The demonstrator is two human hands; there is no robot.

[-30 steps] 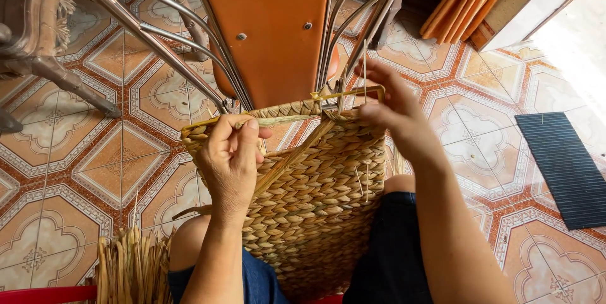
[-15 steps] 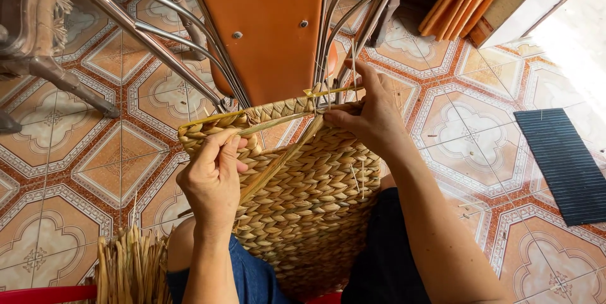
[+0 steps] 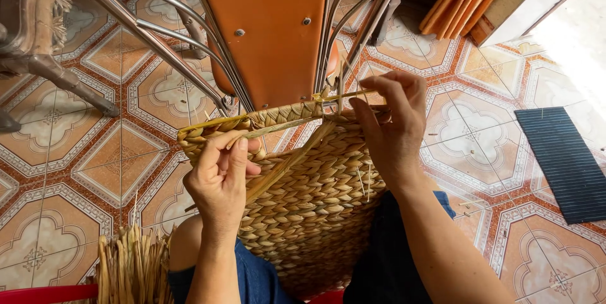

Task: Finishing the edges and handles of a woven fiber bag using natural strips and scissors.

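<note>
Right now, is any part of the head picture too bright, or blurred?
Head view: the upper right corner is washed out by daylight, so the floor tiles there lose their pattern. The woven basket, the left hand and the right hand are sharp and evenly lit. The chair legs show soft glare.

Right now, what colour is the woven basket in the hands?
Straw tan, golden-brown woven basket, seen best in the head view.

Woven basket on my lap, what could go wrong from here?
The long loose strand under the left hand might slacken, leaving the braided rim uneven. Thin stiff straws poking from the woven basket near the right hand could prick skin. The chair legs close above may snag upright strands.
</note>
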